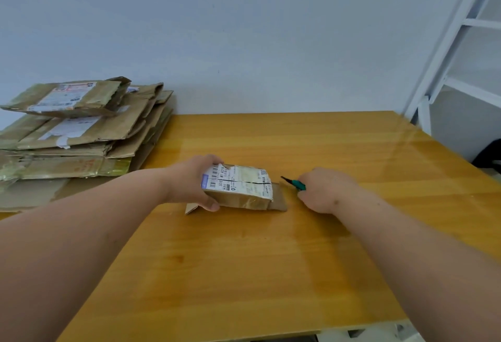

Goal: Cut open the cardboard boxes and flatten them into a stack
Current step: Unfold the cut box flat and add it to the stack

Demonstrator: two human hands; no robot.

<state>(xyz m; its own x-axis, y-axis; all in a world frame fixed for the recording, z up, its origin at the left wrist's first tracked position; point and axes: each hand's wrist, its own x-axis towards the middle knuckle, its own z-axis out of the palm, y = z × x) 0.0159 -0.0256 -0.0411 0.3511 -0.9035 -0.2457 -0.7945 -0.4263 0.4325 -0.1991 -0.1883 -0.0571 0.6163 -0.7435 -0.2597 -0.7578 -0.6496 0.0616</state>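
Head view, looking down over two bare forearms onto a yellow wooden counter [244, 260]. Near the middle of it, a small cardboard box [241, 188], lying flat-side up, white shipping label [235, 179] across the top with a dark slit running along the label's length. Brown flaps poking out at both ends: one at the right end beside the knife, one at the lower left corner under the thumb. Left hand [193, 180] clamped on the box's left end, fingers curled over the far edge, thumb pressed to the near side. Right hand [325, 190] just right of the box, fingers wrapped round a green-handled utility knife [294, 182], dark blade pointing left toward the box's right end, tip close to the flap but apart from it as far as can be told. Most of the handle hidden inside the fist.

At the far left of the counter, against the pale wall [244, 30], a stack of flattened boxes [76, 135], brown and taped, several with white labels, upper pieces lying askew. Well apart from the box in hand. At the right edge, a white metal frame [444, 70] slanting upward, and a dark object [488, 152] low behind the counter's corner, too cut off to identify.
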